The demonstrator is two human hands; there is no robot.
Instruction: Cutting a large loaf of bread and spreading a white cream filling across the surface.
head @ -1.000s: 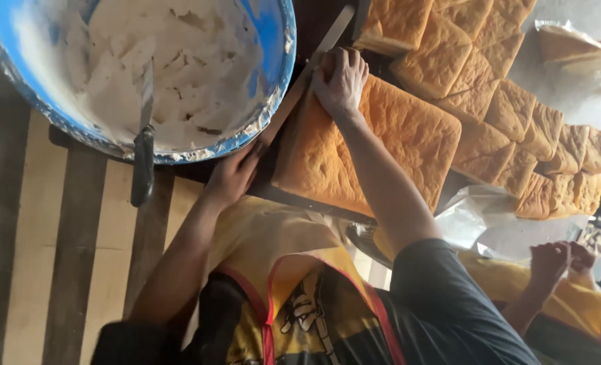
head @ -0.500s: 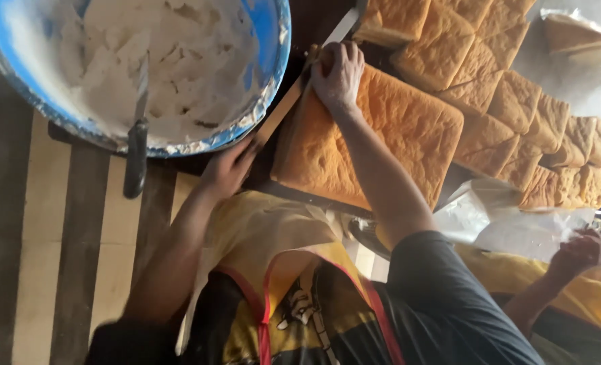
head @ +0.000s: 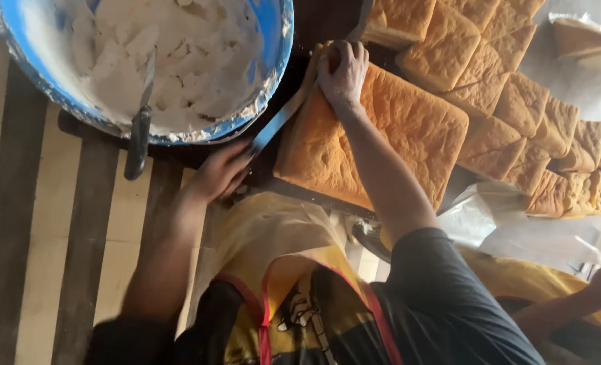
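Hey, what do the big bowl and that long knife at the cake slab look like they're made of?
The bowl looks like blue plastic: matte, uniform colour, smeared with white cream. The long knife seems to be metal: a thin, flat grey blade with a dull sheen. Its handle is hidden in the left hand. The right hand presses the sponge cake slab.

Sponge slab [head: 374, 142]: golden-orange crust, paler tan edge.
Bowl [head: 273, 61], left of slab: blue inside, silver foil rim, w/ white cream [head: 179, 61].
Knife handle [head: 137, 142] in bowl: black.
Apron [head: 280, 236], below slab: yellow, red trim.
Cut squares [head: 516, 101], right of slab: golden-brown.
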